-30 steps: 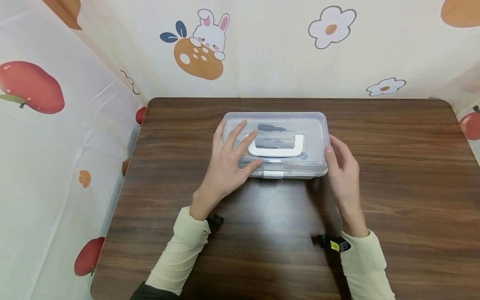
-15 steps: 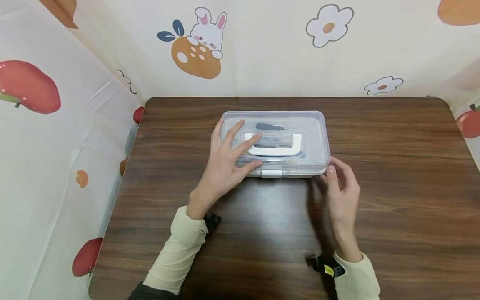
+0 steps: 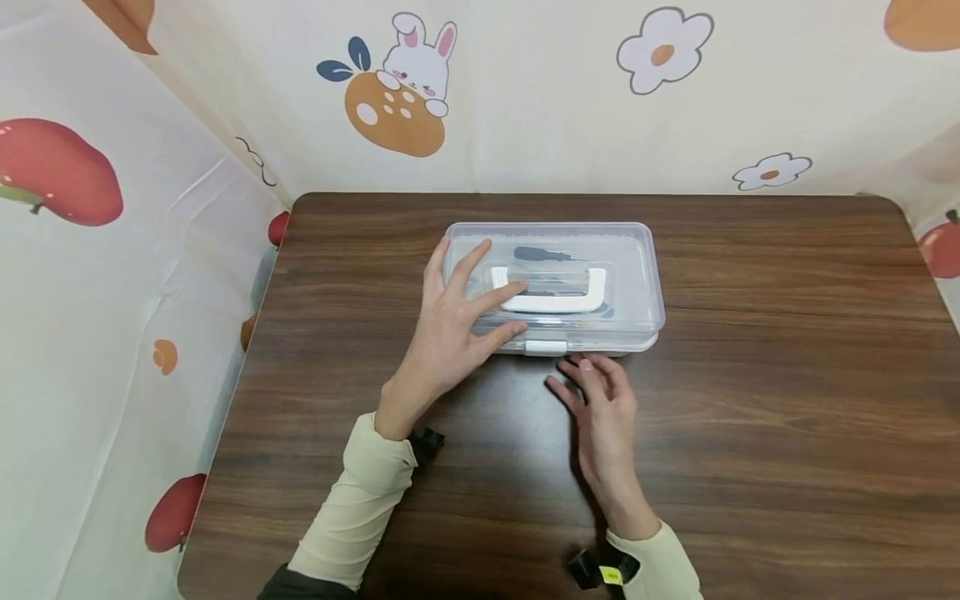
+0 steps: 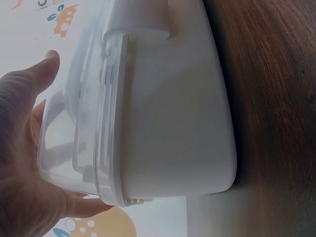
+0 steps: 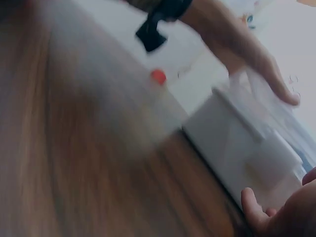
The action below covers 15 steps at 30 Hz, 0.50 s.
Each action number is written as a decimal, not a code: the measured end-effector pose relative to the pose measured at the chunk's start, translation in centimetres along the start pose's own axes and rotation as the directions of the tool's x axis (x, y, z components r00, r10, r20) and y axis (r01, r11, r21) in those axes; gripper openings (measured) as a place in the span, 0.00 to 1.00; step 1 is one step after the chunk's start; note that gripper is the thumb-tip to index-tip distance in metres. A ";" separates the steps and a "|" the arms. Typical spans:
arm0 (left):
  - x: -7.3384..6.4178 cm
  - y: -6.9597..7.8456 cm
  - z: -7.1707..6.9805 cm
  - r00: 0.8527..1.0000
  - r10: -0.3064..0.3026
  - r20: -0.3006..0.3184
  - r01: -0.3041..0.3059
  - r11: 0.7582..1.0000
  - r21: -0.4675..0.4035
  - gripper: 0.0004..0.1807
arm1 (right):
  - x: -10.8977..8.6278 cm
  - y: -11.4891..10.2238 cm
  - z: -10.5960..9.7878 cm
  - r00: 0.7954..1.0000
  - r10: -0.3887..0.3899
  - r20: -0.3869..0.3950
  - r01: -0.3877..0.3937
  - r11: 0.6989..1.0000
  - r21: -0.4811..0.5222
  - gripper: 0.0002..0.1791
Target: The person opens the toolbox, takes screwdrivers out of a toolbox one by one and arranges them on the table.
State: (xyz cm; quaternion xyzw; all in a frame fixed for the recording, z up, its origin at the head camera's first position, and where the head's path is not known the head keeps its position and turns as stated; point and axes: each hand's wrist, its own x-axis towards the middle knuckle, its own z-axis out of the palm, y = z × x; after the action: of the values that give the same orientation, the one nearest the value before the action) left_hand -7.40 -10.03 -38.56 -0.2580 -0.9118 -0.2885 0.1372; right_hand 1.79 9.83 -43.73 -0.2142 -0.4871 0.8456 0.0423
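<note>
Near the bench's (image 3: 787, 350) far edge, the spread left hand (image 3: 448, 325) seemingly steadies the box (image 3: 630, 292), and the relaxed right hand (image 3: 606, 417) (contact unclear) should next pinch the latch (image 3: 546, 347).

The left hand (image 3: 448, 329) spread its fingers wide; the right hand (image 3: 607, 417), nearer the body, had fingers loosely bent!

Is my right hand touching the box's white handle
Apart. The head view shows the right hand in front of the box, the front edge of the clear lid between it and the white handle.
</note>
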 end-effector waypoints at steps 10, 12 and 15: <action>-0.1 0.0 0.0 1.000 -0.003 -0.005 0.003 1.000 -0.010 0.25 | -0.4 0.8 3.4 0.990 0.133 0.049 -0.140 0.973 0.182 0.14; -0.1 0.0 0.0 1.000 -0.004 -0.007 0.004 1.000 -0.009 0.25 | -0.4 0.8 3.8 0.989 0.146 0.029 -0.149 0.969 0.197 0.15; -0.1 0.1 0.0 1.000 -0.001 -0.010 0.001 1.000 -0.008 0.25 | -0.2 0.7 4.2 0.986 0.164 0.008 -0.162 0.968 0.190 0.17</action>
State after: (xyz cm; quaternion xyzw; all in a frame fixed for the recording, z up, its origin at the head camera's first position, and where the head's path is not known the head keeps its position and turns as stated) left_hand -7.30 -10.01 -38.59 -0.2565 -0.9100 -0.2937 0.1407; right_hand 0.41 6.00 -42.45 -0.2518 -0.3848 0.8879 -0.0052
